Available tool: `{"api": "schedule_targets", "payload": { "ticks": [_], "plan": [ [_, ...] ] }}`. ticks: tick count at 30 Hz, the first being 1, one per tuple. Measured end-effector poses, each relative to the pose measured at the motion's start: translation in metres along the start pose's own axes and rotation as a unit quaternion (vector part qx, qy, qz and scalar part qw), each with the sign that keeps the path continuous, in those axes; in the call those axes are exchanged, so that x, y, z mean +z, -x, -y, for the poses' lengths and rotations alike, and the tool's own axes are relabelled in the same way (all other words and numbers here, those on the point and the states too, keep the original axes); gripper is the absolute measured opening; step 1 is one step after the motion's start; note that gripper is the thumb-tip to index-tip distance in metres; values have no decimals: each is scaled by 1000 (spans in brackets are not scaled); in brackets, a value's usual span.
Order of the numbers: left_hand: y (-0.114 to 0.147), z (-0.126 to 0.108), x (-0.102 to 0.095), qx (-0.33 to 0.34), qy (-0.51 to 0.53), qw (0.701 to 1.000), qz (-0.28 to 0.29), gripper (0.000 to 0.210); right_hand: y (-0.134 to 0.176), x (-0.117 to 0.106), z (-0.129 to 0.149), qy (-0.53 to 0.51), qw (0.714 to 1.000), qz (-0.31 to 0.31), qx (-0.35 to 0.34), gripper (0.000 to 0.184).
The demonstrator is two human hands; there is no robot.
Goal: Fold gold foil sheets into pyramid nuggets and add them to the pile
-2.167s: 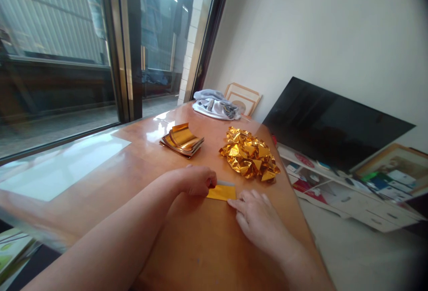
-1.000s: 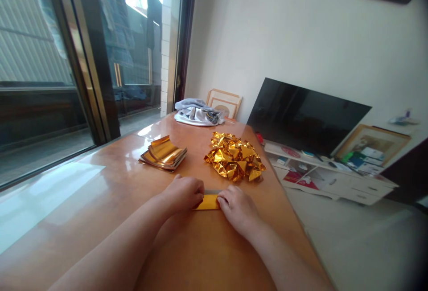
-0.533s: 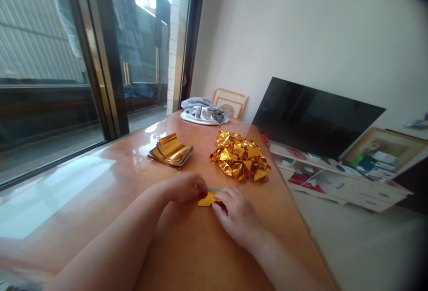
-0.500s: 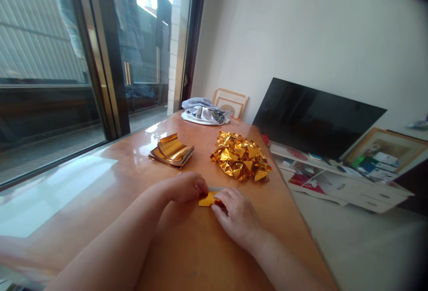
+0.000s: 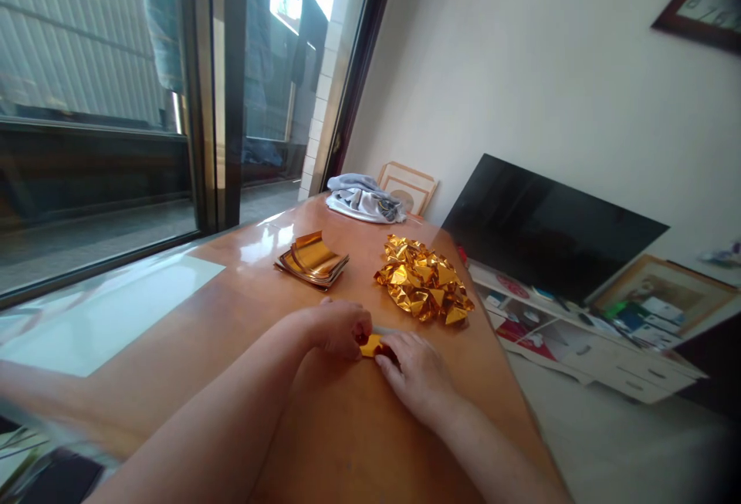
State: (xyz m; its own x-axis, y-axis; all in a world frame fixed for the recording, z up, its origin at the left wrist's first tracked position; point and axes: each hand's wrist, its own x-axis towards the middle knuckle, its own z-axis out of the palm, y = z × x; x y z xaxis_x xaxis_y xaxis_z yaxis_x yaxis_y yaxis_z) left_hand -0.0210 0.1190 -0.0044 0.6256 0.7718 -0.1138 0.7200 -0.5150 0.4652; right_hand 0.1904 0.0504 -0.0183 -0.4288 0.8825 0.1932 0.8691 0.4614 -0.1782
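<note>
A small piece of gold foil paper [image 5: 371, 346] lies on the wooden table between my two hands. My left hand [image 5: 346, 329] pinches its left end, fingers curled in. On the other end, my right hand [image 5: 412, 369] grips the paper between thumb and fingers; part of the paper is hidden under the fingertips. Beyond my left hand sits a stack of gold foil sheets [image 5: 312, 261], its top sheet curling up. A heap of folded gold foil pieces [image 5: 425, 279] lies past my right hand.
The brown table [image 5: 324, 427] has its right edge beside my right forearm. A bundle of grey and white cloth [image 5: 364, 199] rests at the far end. Glass doors [image 5: 156, 103] stand to the left; a television [image 5: 549, 230] and a white cabinet [image 5: 602, 357] are at the right.
My left hand has moved nearer my right, so less of the gold paper shows between them. The whole view has tilted and shifted slightly.
</note>
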Motion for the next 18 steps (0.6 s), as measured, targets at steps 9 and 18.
{"api": "schedule_targets", "payload": {
  "ticks": [9, 18],
  "plan": [
    [0, -3, -1, -16, 15, 1000, 2, 32, -7, -6, 13, 46, 999, 19, 0, 17],
    [2, -3, -3, -9, 16, 1000, 19, 43, -15, 7, 14, 35, 999, 0, 2, 18]
  ]
}}
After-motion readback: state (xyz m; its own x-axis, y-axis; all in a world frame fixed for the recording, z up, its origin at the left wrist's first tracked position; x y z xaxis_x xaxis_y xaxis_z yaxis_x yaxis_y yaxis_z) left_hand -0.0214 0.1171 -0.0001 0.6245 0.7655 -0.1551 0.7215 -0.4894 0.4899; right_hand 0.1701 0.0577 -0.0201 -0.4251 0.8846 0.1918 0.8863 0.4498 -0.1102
